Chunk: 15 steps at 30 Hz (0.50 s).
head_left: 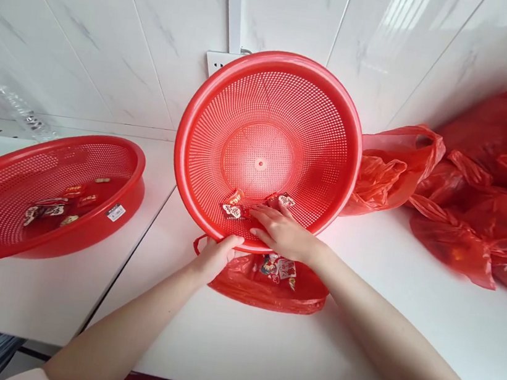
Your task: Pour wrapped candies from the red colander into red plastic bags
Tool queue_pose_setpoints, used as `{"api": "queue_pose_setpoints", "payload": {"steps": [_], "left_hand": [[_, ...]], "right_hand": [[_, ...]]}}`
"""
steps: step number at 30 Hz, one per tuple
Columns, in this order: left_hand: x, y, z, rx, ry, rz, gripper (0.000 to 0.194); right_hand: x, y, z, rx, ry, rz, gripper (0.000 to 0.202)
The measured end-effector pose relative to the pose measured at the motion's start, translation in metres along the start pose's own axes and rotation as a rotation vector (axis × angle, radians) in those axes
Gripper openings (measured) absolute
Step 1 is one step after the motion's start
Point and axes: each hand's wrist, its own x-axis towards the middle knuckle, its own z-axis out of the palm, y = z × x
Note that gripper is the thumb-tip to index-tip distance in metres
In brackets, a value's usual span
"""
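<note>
A red plastic basket (265,98) with a perforated wall is tipped towards me over a red plastic bag (241,285). My left hand (216,260) grips its lower rim, thumb on top. Inside the basket, my right hand (283,231) reaches over the near wall with fingers stretched out beside several small wrapped snack packets. One dark packet (232,211) lies left of the fingertips, and another packet (286,200) lies just beyond them. Below the rim, printed packets (278,269) show in the bag's mouth.
At the left stands a second red basket (136,181) holding several packets. A clear plastic bottle (21,106) lies behind it. Red plastic bags (466,205) are heaped at the right. A wall socket (217,60) sits behind the tilted basket. A seam divides the white tables (160,327).
</note>
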Motion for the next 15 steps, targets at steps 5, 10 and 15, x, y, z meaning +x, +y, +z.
{"api": "queue_pose_setpoints", "payload": {"steps": [5,10,15], "left_hand": [[0.000,0.007,0.003,-0.029,0.005,-0.053,0.025],[0.004,0.015,-0.001,-0.074,-0.024,-0.118,0.035],[0.009,0.021,-0.007,-0.036,-0.005,-0.019,0.037]], "right_hand": [[-0.003,-0.003,-0.014,0.097,-0.032,-0.079,0.043],[-0.005,0.001,-0.027,0.186,-0.044,-0.151,0.052],[-0.008,0.002,-0.032,0.256,-0.005,-0.116,0.047]]}}
